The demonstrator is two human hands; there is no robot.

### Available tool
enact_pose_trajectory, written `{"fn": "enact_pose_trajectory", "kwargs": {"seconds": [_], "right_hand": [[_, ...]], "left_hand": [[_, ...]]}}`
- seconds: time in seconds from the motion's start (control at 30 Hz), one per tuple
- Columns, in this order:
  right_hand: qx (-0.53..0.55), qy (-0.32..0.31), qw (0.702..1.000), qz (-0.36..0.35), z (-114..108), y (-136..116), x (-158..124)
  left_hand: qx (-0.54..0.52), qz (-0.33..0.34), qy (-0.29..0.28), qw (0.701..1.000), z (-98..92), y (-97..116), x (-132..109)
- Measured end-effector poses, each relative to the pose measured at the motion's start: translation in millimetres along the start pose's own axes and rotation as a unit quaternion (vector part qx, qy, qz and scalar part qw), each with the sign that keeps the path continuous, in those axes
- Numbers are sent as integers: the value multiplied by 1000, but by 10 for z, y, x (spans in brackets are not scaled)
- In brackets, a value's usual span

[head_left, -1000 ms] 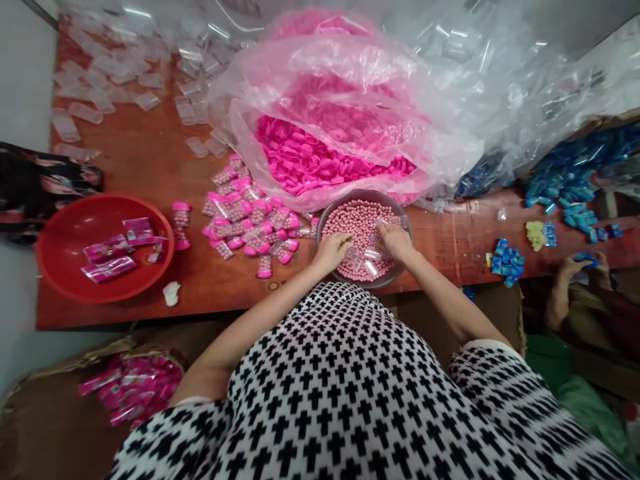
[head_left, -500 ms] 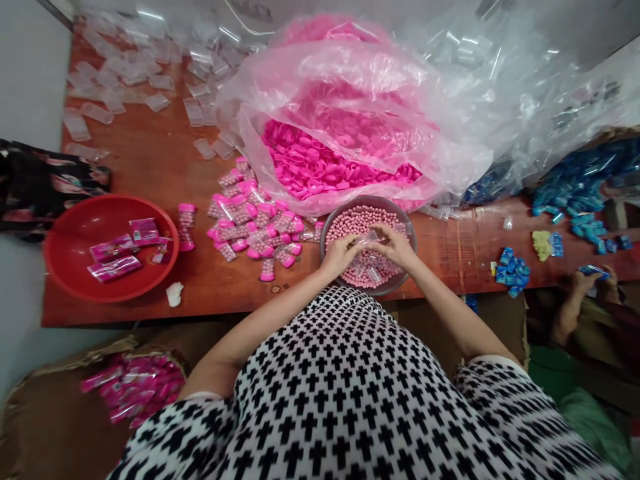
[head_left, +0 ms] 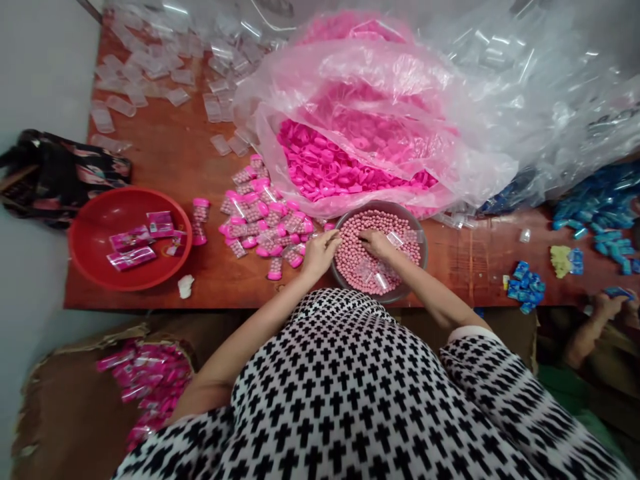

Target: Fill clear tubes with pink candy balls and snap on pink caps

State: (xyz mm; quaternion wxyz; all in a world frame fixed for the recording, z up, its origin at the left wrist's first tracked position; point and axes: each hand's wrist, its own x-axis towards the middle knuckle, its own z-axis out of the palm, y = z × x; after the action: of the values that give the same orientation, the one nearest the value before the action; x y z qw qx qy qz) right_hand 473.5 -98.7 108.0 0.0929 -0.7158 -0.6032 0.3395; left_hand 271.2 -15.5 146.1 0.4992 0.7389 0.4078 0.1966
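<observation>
Head view: left hand [head_left: 320,255], right hand [head_left: 376,244] at 12 o'clock, fingers [head_left: 367,239] half open, no hold seen, in light, slippery pink balls [head_left: 353,261]; best scooped.

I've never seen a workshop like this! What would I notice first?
The big clear plastic bag of bright pink caps fills the top middle of the table. Just below, the left hand and right hand reach into a grey bowl of round pink balls. Further left sits a red basin of pink packets.
</observation>
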Motion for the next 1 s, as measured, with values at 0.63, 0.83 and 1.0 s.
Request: {"fn": "enact_pose_trajectory", "kwargs": {"seconds": [0.63, 0.83, 1.0], "right_hand": [[156, 119, 969, -152, -457, -350, -601], [115, 142, 973, -142, -409, -359, -592], [211, 127, 968, -38, -421, -383, -597]], "left_hand": [[-169, 17, -172, 970, 265, 211, 72], [-153, 35, -165, 974, 194, 204, 37], [-168, 21, -124, 978, 155, 115, 1]]}}
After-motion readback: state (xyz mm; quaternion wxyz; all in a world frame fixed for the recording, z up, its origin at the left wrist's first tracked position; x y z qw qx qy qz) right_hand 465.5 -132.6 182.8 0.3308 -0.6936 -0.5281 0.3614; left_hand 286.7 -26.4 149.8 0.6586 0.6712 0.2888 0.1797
